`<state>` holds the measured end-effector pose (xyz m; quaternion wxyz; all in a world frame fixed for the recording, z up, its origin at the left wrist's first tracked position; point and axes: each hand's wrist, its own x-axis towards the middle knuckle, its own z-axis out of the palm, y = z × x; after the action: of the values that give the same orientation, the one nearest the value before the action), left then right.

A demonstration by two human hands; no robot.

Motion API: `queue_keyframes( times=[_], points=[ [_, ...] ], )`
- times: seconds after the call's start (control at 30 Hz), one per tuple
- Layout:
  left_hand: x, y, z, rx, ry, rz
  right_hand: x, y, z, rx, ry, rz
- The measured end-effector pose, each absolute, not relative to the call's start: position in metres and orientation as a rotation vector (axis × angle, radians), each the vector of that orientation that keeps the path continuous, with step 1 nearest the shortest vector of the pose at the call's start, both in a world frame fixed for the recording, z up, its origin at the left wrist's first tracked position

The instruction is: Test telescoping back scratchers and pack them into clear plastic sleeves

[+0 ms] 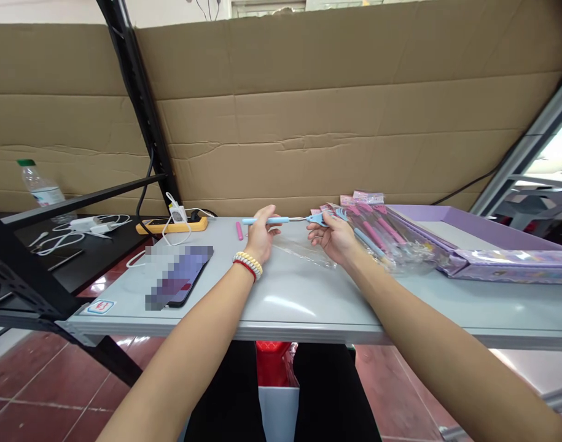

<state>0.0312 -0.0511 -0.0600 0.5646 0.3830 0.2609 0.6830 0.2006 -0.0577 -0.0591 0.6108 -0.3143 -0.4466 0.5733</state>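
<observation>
A light blue stick-like tool (278, 220) with a thin metal shaft lies level above the grey table (285, 301). My left hand (262, 236) is closed around its blue handle. At the other end, my right hand (335, 238) pinches the blue claw-shaped head. Beneath and between the hands lies a clear plastic wrapper (308, 253). Just left of my left hand is a small pink piece (239, 231). Several wrapped pink and blue tools (377, 232) are piled beside my right hand.
A purple box (506, 258) stands at the right. On the left are a phone (188, 276), a yellow power strip (172, 226) with white cables, and a black rack post (142, 98). A bottle (43, 190) stands on the black shelf. Cardboard (285, 123) lines the back.
</observation>
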Motion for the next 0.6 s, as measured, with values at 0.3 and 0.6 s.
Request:
queue_keyframes(
  times=[0.3, 0.6],
  points=[
    [0.016, -0.047, -0.055, 0.829, 0.634, 1.602, 0.215, -0.05, -0.057, -0.797, -0.804, 1.22],
    [0.021, -0.052, -0.061, 1.142, 0.423, 1.446, 0.194, -0.067, -0.056, -0.61, -1.011, 1.395]
  ],
)
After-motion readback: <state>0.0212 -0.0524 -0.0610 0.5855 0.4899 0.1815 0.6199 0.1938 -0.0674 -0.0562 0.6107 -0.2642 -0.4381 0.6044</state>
